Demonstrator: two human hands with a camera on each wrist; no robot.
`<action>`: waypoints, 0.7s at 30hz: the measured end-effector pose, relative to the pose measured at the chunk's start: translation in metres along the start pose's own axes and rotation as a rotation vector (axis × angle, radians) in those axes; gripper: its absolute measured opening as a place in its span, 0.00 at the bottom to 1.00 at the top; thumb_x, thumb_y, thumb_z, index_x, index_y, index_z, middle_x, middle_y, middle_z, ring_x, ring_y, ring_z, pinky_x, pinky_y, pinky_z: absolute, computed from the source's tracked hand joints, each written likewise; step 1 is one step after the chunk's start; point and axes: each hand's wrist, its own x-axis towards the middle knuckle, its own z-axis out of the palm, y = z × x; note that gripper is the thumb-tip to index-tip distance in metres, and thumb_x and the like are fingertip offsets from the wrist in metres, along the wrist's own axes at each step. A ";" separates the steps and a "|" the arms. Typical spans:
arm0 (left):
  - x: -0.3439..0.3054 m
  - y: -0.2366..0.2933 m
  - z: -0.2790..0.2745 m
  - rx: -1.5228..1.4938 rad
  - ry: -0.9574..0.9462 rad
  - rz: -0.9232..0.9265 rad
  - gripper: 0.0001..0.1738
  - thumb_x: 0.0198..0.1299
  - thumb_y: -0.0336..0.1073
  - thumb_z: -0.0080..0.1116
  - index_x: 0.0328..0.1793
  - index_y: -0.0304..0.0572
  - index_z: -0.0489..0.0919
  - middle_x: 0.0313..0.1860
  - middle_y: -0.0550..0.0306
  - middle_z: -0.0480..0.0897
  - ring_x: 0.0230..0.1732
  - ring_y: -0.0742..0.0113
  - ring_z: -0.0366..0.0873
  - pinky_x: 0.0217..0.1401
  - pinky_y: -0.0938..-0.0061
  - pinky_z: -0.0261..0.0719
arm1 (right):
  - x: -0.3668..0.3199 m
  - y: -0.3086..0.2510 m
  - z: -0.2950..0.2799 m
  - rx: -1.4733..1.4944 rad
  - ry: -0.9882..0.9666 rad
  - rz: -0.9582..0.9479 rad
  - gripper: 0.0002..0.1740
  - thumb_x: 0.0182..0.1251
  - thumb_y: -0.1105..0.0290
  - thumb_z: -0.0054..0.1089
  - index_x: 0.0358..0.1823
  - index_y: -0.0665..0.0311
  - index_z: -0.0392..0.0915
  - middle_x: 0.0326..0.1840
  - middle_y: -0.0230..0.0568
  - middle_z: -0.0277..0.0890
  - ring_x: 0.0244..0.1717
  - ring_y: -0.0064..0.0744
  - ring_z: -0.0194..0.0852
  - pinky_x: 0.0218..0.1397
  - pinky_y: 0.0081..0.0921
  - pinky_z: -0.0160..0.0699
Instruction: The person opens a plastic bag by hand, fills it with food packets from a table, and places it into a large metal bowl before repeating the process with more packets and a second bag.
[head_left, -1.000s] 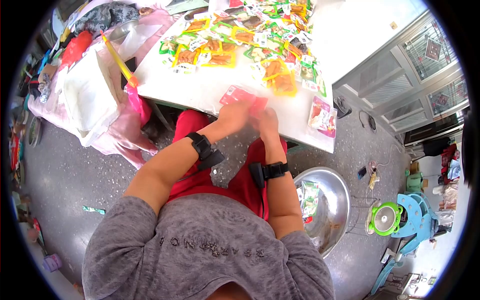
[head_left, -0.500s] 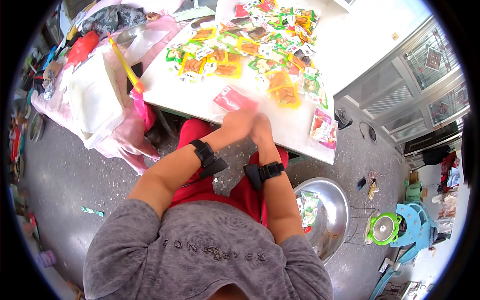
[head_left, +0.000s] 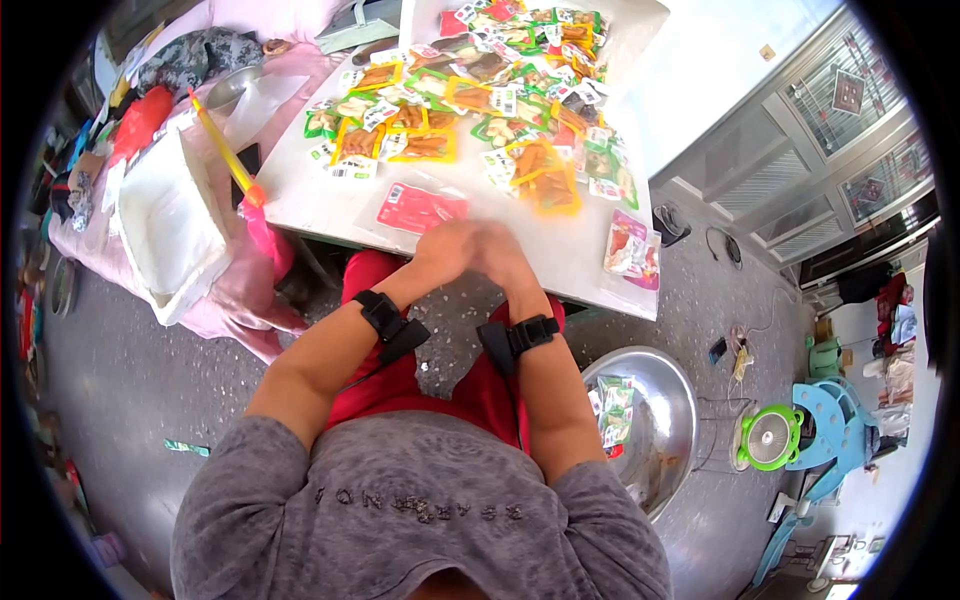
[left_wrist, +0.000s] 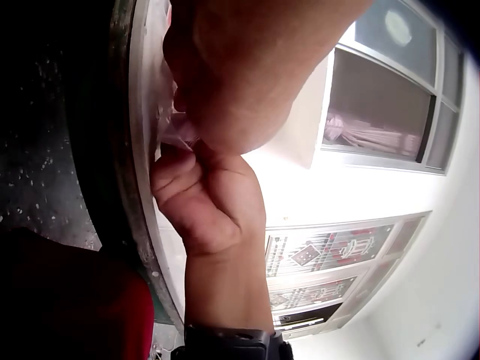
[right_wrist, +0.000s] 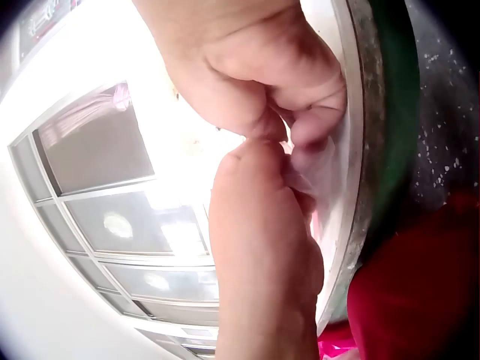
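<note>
A flat red packet with a white label and clear plastic margins (head_left: 420, 208) lies at the table's near edge. My left hand (head_left: 445, 250) and right hand (head_left: 503, 258) meet at its right end, fingers curled. In the left wrist view, clear plastic (left_wrist: 178, 131) shows between the two hands, the right hand (left_wrist: 206, 199) lying below the left. The right wrist view shows the film (right_wrist: 326, 176) under the curled fingers of both hands, where they pinch it. The fingertips are partly hidden behind the knuckles.
Several food packets with yellow and green edges (head_left: 425, 147) lie across the white table (head_left: 320, 205). A purple-and-white packet (head_left: 630, 248) lies near its right corner. A metal basin (head_left: 665, 420) with green packets stands on the floor at right. A white box (head_left: 172, 225) is at left.
My hands have drawn closer together and shifted left with the red packet, which now lies flatter on the table. The head view has also shifted a little.
</note>
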 end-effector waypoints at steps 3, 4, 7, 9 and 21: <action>0.000 -0.007 -0.002 0.014 -0.042 0.016 0.07 0.48 0.33 0.46 0.34 0.40 0.70 0.32 0.48 0.73 0.36 0.51 0.71 0.35 0.62 0.69 | -0.002 -0.006 -0.023 -0.295 0.073 -0.112 0.09 0.52 0.76 0.43 0.36 0.64 0.67 0.27 0.35 0.68 0.25 0.25 0.67 0.22 0.16 0.65; 0.000 -0.009 -0.003 0.043 -0.058 0.020 0.07 0.47 0.32 0.46 0.33 0.40 0.70 0.31 0.48 0.73 0.35 0.50 0.71 0.34 0.62 0.69 | 0.002 -0.006 -0.036 -0.248 0.162 -0.184 0.10 0.52 0.76 0.43 0.37 0.64 0.67 0.28 0.36 0.68 0.26 0.27 0.68 0.24 0.19 0.66; -0.003 -0.021 0.004 0.097 0.002 0.097 0.05 0.45 0.32 0.47 0.29 0.41 0.69 0.27 0.50 0.71 0.32 0.52 0.70 0.32 0.62 0.68 | 0.017 -0.011 -0.081 -0.559 0.509 -0.515 0.13 0.51 0.74 0.45 0.41 0.64 0.67 0.30 0.41 0.70 0.31 0.38 0.69 0.32 0.27 0.69; -0.004 -0.027 0.008 0.127 0.092 0.176 0.04 0.43 0.31 0.48 0.27 0.41 0.69 0.25 0.51 0.70 0.30 0.52 0.69 0.31 0.62 0.68 | 0.027 -0.027 -0.103 -0.935 0.689 -0.701 0.15 0.50 0.72 0.46 0.42 0.65 0.67 0.32 0.45 0.70 0.35 0.44 0.68 0.38 0.32 0.68; -0.006 -0.032 0.017 0.177 0.187 0.265 0.04 0.39 0.27 0.52 0.25 0.40 0.70 0.23 0.53 0.69 0.27 0.54 0.69 0.28 0.66 0.68 | 0.071 -0.066 -0.082 -1.282 0.703 -0.401 0.12 0.47 0.59 0.51 0.34 0.50 0.75 0.34 0.35 0.75 0.41 0.38 0.70 0.38 0.34 0.68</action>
